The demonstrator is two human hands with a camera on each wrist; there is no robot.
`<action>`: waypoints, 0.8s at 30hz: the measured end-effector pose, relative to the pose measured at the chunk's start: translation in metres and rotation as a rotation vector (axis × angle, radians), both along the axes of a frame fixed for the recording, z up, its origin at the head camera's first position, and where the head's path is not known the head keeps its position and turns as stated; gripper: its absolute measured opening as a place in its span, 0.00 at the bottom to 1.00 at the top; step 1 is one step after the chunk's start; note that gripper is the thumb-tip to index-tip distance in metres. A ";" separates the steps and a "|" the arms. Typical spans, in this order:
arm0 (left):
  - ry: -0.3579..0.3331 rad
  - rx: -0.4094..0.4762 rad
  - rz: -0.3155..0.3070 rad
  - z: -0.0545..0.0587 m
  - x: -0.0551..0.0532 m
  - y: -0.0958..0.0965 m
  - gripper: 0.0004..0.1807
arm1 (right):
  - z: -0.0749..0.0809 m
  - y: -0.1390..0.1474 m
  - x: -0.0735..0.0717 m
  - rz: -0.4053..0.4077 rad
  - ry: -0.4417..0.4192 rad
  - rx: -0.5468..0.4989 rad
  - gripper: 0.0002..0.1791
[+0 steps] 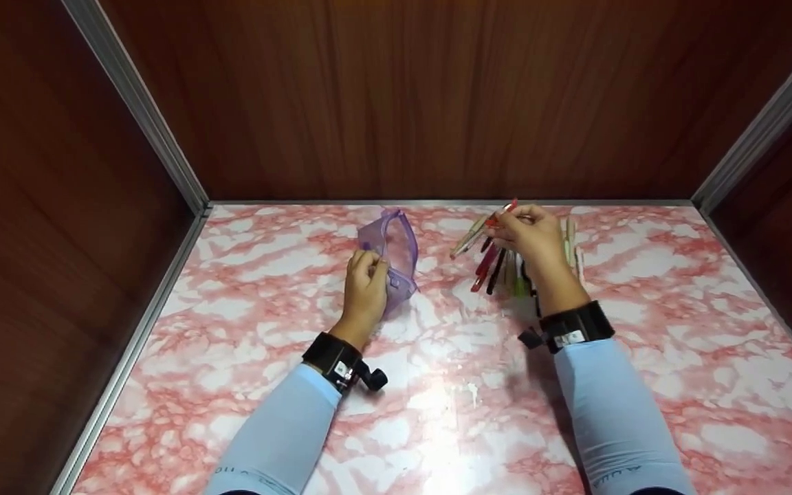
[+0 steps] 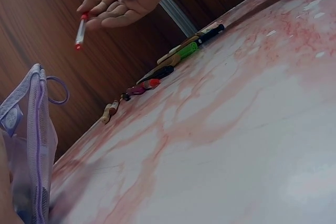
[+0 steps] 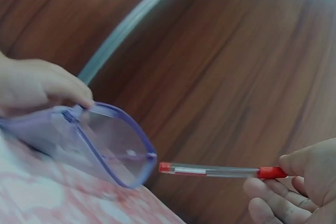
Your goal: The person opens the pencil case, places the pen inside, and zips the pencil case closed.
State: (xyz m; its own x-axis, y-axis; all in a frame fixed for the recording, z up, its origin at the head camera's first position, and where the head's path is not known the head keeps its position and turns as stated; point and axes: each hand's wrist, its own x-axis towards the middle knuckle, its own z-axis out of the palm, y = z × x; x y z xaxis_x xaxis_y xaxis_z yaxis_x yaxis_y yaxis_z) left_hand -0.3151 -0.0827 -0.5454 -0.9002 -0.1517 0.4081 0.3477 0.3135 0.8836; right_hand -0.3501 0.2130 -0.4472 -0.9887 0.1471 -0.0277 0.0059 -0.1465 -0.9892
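My left hand grips the near edge of a purple mesh zip pouch. The pouch's mouth gapes toward the right, as the right wrist view shows. My right hand pinches a clear-barrelled pen by its red end, between thumb and fingers. In the right wrist view the pen's other red tip points at the pouch's opening, a short gap away. Below the right hand, a row of pens in black, red, green and beige lies on the table, partly hidden by that hand and wrist.
The table has a red-and-white marbled top. Dark wood-grain panels rise at the back and both sides, with metal strips at the corners. A black wrist strap with a camera sits on each forearm.
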 end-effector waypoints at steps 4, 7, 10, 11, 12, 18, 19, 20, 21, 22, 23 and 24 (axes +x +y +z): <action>0.011 -0.008 -0.005 0.000 0.001 0.001 0.08 | -0.007 -0.022 0.002 0.041 0.010 -0.075 0.07; 0.021 -0.010 -0.021 0.001 0.002 0.001 0.08 | -0.013 -0.040 0.006 0.081 0.024 -0.103 0.08; 0.034 -0.007 -0.039 0.001 0.002 0.001 0.07 | -0.019 -0.055 0.010 0.116 0.014 -0.082 0.08; 0.038 -0.006 -0.045 0.001 0.002 0.001 0.07 | -0.021 -0.059 0.011 0.126 0.001 -0.056 0.08; 0.042 -0.006 -0.049 0.001 0.001 0.000 0.06 | -0.023 -0.062 0.012 0.140 -0.013 -0.028 0.08; 0.075 -0.018 -0.082 -0.002 0.001 0.001 0.07 | -0.035 -0.077 0.018 0.225 -0.055 0.092 0.05; 0.079 -0.019 -0.087 -0.002 0.001 0.001 0.07 | -0.037 -0.079 0.018 0.232 -0.054 0.094 0.05; 0.080 -0.020 -0.092 -0.002 0.001 0.002 0.07 | -0.039 -0.081 0.019 0.236 -0.050 0.101 0.04; 0.081 -0.020 -0.098 -0.002 0.001 0.002 0.06 | -0.040 -0.083 0.019 0.240 -0.048 0.117 0.03; 0.083 -0.021 -0.102 -0.001 0.001 0.003 0.06 | -0.041 -0.085 0.020 0.248 -0.051 0.140 0.03; 0.082 -0.024 -0.103 -0.001 0.001 0.003 0.06 | -0.042 -0.087 0.021 0.259 -0.055 0.164 0.05; 0.080 -0.024 -0.103 -0.001 0.001 0.003 0.06 | -0.042 -0.088 0.021 0.275 -0.059 0.179 0.08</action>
